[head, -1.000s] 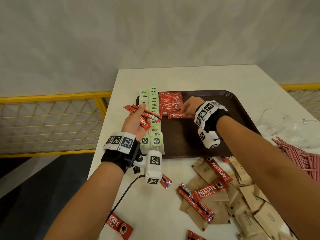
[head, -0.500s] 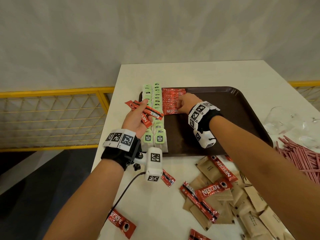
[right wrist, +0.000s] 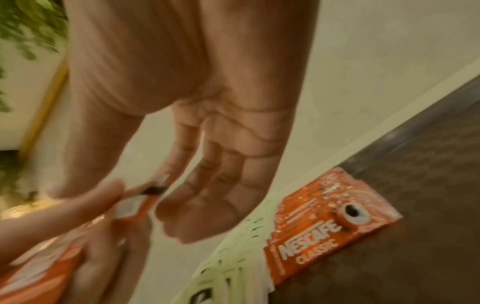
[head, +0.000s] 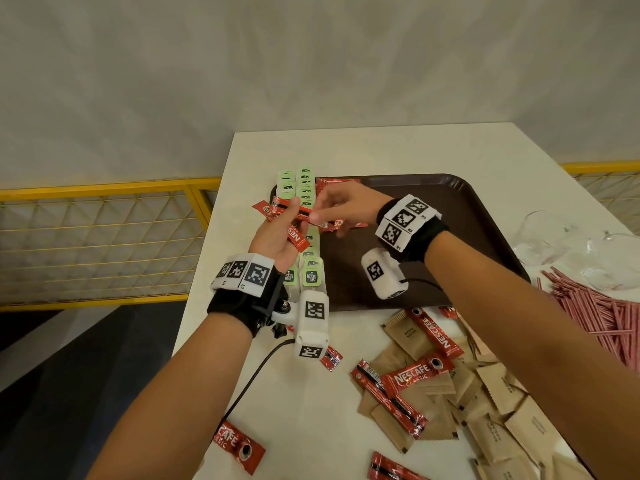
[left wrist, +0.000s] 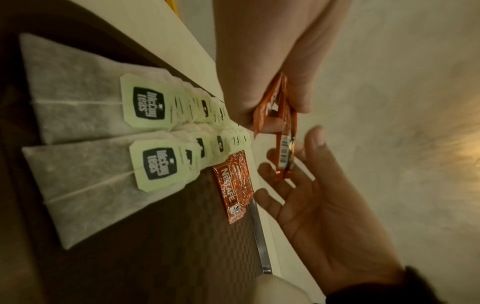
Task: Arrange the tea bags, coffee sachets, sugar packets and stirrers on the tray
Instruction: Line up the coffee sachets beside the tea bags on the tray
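Head view: glossy red coffee sachets [head: 297, 236]

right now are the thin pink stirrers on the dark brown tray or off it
Off: the pink stirrers lie heaped on the white table, beside the tray.

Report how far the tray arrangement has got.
Done: two rows of tea bags lie along the tray's left edge, with placed sachets beside them. In hand: the left hand grips a sachet bunch, and the right hand is at one end of it. Left: loose sachets, sugar packets and stirrers lie on the table, outside the tray.
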Motion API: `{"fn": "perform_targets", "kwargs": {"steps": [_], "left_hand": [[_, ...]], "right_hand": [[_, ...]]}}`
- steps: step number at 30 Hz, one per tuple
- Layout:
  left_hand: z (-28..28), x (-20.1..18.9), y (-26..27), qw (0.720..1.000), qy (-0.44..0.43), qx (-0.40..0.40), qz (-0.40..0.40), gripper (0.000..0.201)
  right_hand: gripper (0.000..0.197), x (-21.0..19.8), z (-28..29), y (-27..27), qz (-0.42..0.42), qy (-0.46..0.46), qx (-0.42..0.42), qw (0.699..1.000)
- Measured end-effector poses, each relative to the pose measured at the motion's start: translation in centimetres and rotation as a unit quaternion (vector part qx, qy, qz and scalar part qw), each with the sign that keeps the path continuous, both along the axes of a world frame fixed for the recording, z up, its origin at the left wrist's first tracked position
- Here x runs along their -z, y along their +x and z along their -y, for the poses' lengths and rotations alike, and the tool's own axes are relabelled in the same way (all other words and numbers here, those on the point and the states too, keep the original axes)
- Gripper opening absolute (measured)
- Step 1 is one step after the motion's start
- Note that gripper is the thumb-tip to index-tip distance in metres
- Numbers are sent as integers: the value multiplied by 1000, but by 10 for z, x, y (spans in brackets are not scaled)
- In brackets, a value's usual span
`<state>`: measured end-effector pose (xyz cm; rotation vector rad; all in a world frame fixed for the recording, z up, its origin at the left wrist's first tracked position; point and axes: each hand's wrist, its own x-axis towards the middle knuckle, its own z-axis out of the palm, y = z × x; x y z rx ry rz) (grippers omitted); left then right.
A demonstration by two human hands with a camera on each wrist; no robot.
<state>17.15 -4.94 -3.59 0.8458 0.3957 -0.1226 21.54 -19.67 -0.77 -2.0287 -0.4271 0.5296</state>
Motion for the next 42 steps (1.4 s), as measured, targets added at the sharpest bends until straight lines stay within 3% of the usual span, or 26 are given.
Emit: {"fn": "perform_targets", "kwargs": {"steps": [2,4,6,8,12,16,19,28,35,37,39,42], "left_hand": [[3,-2,-1,1000,4,12,17,15],[3,-3,-3,999,13,34,5,17],[0,-1,-3,999,14,51,-14,20],[-3,1,-4,999,10,49,-16,15],[-4,-2,-5,999,0,40,-18,9],[-1,-8,-9,998,-16,55,0,11],[-1,-8,-8,998,-7,55,9,6],[-3,1,-1,998,24,55,-1,14],[0,4,-4,998,35,49,-1,9],[1,2,-5,997,57,56,22,25],[2,0,-6,994,75,74,33,40],[2,-3,-9,991,86,100,31,35]], "right_hand": [[19,0,-6,-4,17,13,-28,999],[24,1,-10,-6,119,-34,-34,992],[23,1,-11,-8,246,-94,-50,964],[18,0,-10,-11,312,-148,-84,935],[8,-2,-7,-14,301,-144,-84,939],[22,-4,-8,-14,335,-168,-44,926],[19,-3,-7,-12,353,-177,-50,917],[20,-1,-2,-11,201,-31,19,979],[24,-14,-4,-5,129,-137,-12,982],[31,-15,-4,-7,94,-60,25,993],[53,-18,-3,-10,49,63,88,993],[84,-23,-3,-12,-19,165,126,978]]}}
